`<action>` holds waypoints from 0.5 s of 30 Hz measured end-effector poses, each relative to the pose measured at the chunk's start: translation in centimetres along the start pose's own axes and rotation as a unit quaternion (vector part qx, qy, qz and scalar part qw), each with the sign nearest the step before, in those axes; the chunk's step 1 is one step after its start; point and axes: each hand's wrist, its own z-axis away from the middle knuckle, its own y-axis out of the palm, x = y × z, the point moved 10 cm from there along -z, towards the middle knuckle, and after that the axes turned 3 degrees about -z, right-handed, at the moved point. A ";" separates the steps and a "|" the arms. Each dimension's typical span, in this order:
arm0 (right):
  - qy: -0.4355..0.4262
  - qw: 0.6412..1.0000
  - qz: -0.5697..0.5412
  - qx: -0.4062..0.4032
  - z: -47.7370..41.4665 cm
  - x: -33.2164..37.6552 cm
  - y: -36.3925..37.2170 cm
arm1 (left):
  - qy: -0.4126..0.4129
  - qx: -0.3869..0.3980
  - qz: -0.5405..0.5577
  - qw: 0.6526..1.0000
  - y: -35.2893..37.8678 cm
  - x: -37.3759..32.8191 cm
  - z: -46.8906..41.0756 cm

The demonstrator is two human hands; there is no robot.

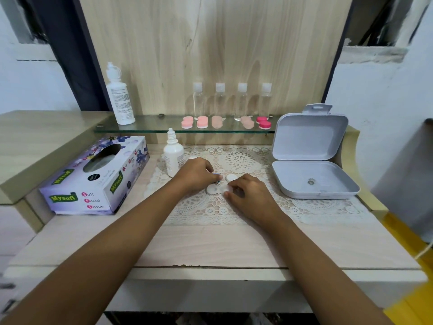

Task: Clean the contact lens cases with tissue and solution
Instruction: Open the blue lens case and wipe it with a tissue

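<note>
A white contact lens case (213,189) lies on the lace mat (246,202) between my hands. My left hand (196,175) pinches a blue cap (217,178) just above the case's left well. My right hand (248,195) grips the case's right end, which its fingers mostly hide. A loose white cap (231,177) rests on the mat just behind the case. A small white solution bottle (173,156) stands upright right behind my left hand. The purple tissue box (98,179) sits at the left of the desk.
An open grey plastic box (311,165) stands at the right. On the glass shelf (140,127) are a tall white bottle (119,97), several clear bottles (232,102) and several pink lens cases (201,123). A wooden panel rises behind the shelf.
</note>
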 end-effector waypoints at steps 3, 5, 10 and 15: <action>0.003 1.000 -0.001 0.002 -0.1 0.0 0.1 | 0.006 0.004 -0.002 1.000 0.1 -0.2 0.0; 0.001 1.000 0.000 0.001 -0.1 0.0 0.1 | 0.010 -0.002 0.003 1.000 0.0 -0.3 0.1; -0.003 1.000 -0.007 -0.004 -0.1 0.1 -0.1 | 0.026 -0.028 0.061 0.997 -1.3 -0.1 1.3; -0.001 1.000 -0.002 0.002 -0.1 0.0 0.0 | 0.078 -0.003 0.073 0.994 -1.6 -0.3 3.6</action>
